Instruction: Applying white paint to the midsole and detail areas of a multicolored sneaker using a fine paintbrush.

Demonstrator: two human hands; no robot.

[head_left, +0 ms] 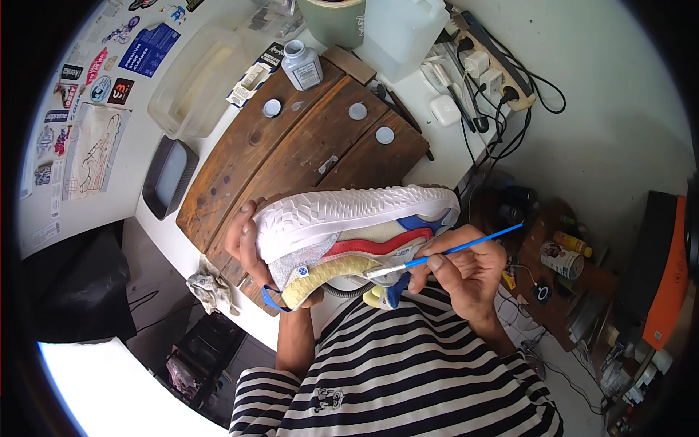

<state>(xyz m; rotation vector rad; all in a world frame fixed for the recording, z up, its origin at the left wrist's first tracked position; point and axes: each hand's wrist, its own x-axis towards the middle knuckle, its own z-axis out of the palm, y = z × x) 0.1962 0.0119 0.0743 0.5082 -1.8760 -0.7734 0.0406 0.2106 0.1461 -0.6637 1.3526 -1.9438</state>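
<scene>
Held at the centre of the frame is a multicoloured sneaker [349, 218], its left end gripped by the left hand [247, 244], fingers curled around it; right of centre, the right hand [470, 273] pinches a blue-handled brush [466, 246], bristles at the sneaker's side; beyond, upper centre, lies a wooden board [291, 138]; farther, a translucent jug [402, 36] stands at the top edge

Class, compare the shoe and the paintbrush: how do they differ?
The shoe is bulky and multicoloured; the paintbrush is slim with a blue handle. The shoe is tipped, one side facing up; the paintbrush slants toward that side. The left hand holds the shoe, the right hand the paintbrush. Both have blue parts.
</scene>
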